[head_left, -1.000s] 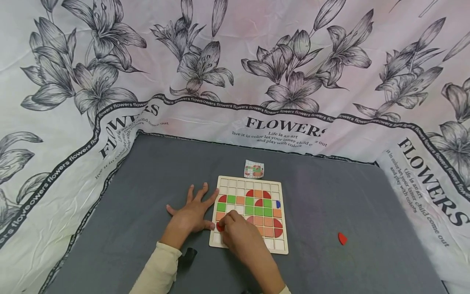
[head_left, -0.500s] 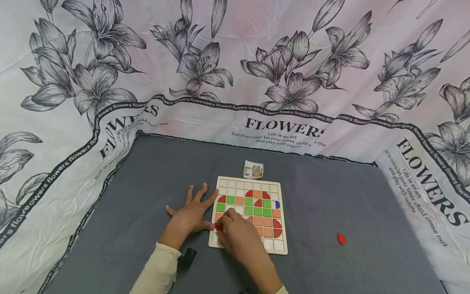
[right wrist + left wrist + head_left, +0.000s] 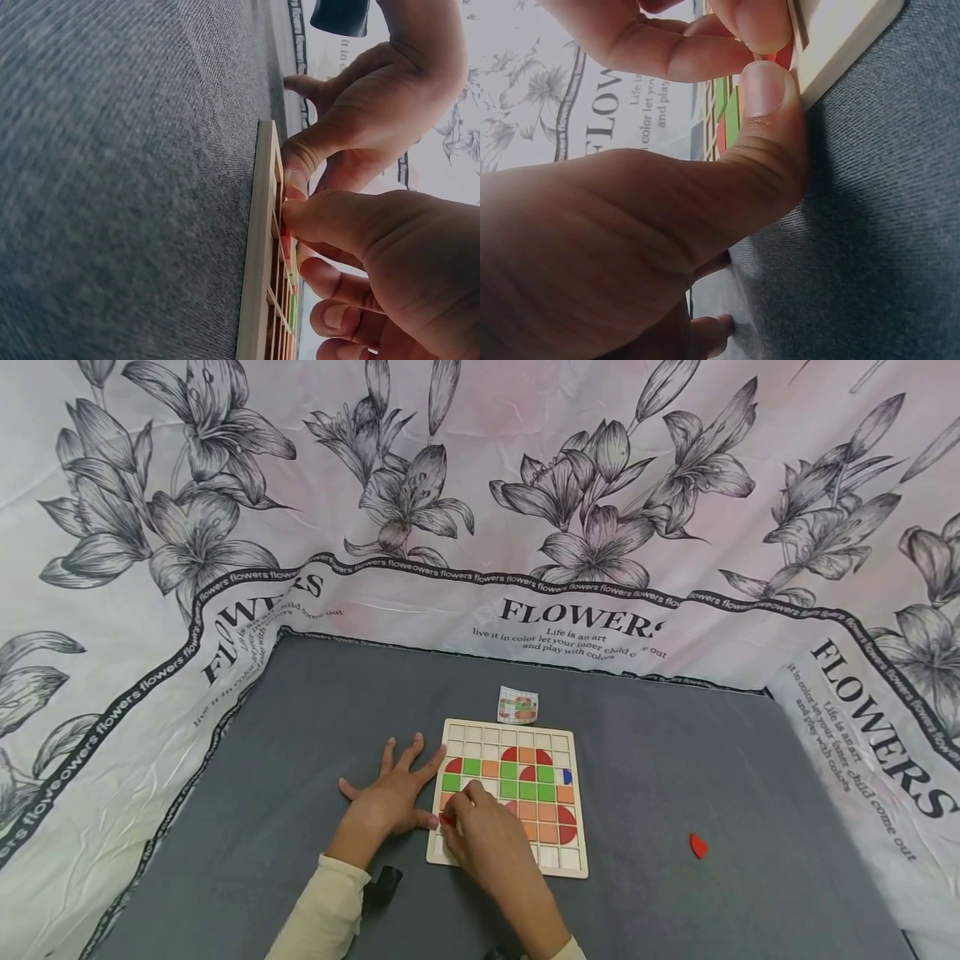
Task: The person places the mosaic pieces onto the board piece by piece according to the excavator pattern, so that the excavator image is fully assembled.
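Observation:
A square wooden grid board (image 3: 578,814) lies on the grey cloth, with green, orange and red pieces in its cells. My left hand (image 3: 386,802) rests at the board's left edge with fingers spread; its thumb touches the rim near the lower left. Over the lower-left cells, my right hand (image 3: 491,839) pinches a red piece (image 3: 445,819) between thumb and fingers. In the left wrist view that red piece (image 3: 784,55) shows just inside the rim, mostly covered by fingertips. How far it sits in its cell cannot be told.
A small pattern card (image 3: 517,706) lies behind the board. One loose red piece (image 3: 698,846) with a curved edge is on the cloth to the right. A blue piece (image 3: 567,777) sits at the board's right side. Flower-printed fabric (image 3: 420,602) rises behind and at both sides.
My right hand's fingertips have shifted slightly left with the red piece, towards the board's left rim. The left hand stays in place.

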Motion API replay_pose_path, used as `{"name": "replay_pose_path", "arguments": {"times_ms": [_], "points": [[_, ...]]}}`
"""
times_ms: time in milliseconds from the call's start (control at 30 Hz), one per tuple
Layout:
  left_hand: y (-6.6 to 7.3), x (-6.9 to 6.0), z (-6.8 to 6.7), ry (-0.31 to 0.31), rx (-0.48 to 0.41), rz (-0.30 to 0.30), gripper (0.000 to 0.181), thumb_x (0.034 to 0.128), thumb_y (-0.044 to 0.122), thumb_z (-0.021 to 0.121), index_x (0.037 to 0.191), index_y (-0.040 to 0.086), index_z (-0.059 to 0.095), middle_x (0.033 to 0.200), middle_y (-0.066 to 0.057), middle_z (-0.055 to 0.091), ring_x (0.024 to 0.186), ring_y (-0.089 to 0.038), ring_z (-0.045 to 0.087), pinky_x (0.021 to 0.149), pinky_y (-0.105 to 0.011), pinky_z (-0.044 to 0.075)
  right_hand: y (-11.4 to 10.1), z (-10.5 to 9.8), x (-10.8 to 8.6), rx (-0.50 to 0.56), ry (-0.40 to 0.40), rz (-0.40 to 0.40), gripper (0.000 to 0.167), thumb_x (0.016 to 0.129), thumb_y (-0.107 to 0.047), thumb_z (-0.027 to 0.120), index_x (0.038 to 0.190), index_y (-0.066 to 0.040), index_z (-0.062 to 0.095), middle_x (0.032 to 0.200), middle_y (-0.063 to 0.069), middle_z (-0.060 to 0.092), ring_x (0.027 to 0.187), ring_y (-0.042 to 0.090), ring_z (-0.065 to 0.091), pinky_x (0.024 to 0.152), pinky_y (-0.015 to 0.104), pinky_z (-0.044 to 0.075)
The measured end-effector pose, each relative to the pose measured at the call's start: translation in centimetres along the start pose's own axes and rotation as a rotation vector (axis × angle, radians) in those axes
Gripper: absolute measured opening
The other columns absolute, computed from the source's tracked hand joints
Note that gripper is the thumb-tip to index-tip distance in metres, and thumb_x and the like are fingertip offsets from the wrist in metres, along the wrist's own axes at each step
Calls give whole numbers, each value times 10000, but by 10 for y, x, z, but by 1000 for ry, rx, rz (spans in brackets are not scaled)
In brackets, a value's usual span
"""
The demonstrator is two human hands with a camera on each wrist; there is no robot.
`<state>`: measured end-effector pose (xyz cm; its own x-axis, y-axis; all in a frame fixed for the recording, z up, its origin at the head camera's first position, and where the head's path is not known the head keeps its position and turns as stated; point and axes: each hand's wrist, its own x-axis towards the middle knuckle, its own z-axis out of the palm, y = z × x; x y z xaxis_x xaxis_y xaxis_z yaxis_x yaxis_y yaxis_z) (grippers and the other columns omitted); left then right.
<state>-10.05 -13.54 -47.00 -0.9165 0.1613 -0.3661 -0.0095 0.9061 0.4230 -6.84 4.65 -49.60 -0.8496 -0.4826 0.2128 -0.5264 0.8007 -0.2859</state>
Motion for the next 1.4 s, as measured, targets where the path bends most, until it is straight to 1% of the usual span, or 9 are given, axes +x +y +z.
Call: {"name": "replay_pose_path", "arguments": {"times_ms": [200, 400, 467, 667, 933, 1100, 1167, 1300, 1400], "points": [[2, -1, -1, -1, 2, 1, 1043, 842, 340, 895, 1691, 342, 290, 1784, -53, 135, 1631, -429, -24, 967, -989, 47, 2, -9, -3, 40, -13, 53, 163, 952, -317, 827, 1008, -186, 748, 938, -26, 577, 664, 56, 494, 567, 215, 469], [1, 0, 0, -5, 3, -3, 1060, 835, 359, 897, 1695, 346, 277, 1786, -45, 125, 1632, -423, -26, 965, -991, 53, 22, -24, -13, 78, 34, 130, 142, 973, -301, 796, 1020, -186, 728, 962, -35, 596, 654, 59, 493, 573, 234, 482], [1, 0, 0, -5, 6, -3, 1057, 840, 361, 894, 1696, 346, 273, 1786, -41, 121, 1632, -422, -29, 965, -991, 55, 32, -30, -18, 71, 43, 179, 148, 968, -298, 798, 1025, -181, 730, 957, -39, 604, 685, 67, 522, 588, 248, 499], [-2, 0, 0, -13, 7, -6, 1057, 848, 362, 889, 1698, 350, 261, 1789, -37, 102, 1632, -420, -47, 963, -993, 50, 68, -51, -38, 88, 57, 385, 138, 962, -270, 804, 1010, -163, 732, 956, -20, 641, 794, 120, 615, 648, 329, 530], [-3, 1, -1, -4, 8, -2, 1063, 840, 353, 896, 1698, 337, 269, 1787, -47, 114, 1630, -432, -36, 952, -998, 54, 130, -79, -78, 37, 58, 611, 247, 1017, -273, 720, 1145, -62, 710, 1061, 119, 679, 897, 297, 686, 700, 492, 561], [-2, 1, -2, -5, 9, 5, 1062, 841, 357, 897, 1698, 333, 272, 1786, -55, 118, 1628, -440, -30, 951, -998, 62, 165, -97, -106, 31, -7, 731, 363, 1045, -261, 679, 1256, 33, 656, 1206, 277, 629, 1045, 445, 670, 802, 593, 557], [-2, 0, -2, -7, 10, 3, 1060, 842, 359, 896, 1698, 332, 272, 1786, -56, 118, 1628, -439, -29, 953, -997, 64, 177, -104, -116, 23, -57, 788, 413, 1047, -273, 679, 1289, 57, 625, 1236, 329, 577, 1059, 485, 644, 799, 607, 550], [-2, -1, -2, -6, 6, 6, 1054, 845, 362, 891, 1698, 329, 274, 1786, -58, 118, 1628, -438, -29, 954, -997, 62, 197, -112, -131, 12, -129, 884, 465, 1036, -304, 698, 1329, 42, 593, 1277, 377, 490, 1095, 551, 598, 784, 649, 536], [-1, -1, -2, -3, 1, 10, 1048, 848, 360, 888, 1698, 325, 276, 1785, -63, 118, 1628, -441, -29, 952, -997, 58, 205, -116, -139, 20, -153, 923, 484, 1029, -331, 716, 1346, 12, 590, 1286, 366, 481, 1096, 556, 592, 779, 657, 530]]}}
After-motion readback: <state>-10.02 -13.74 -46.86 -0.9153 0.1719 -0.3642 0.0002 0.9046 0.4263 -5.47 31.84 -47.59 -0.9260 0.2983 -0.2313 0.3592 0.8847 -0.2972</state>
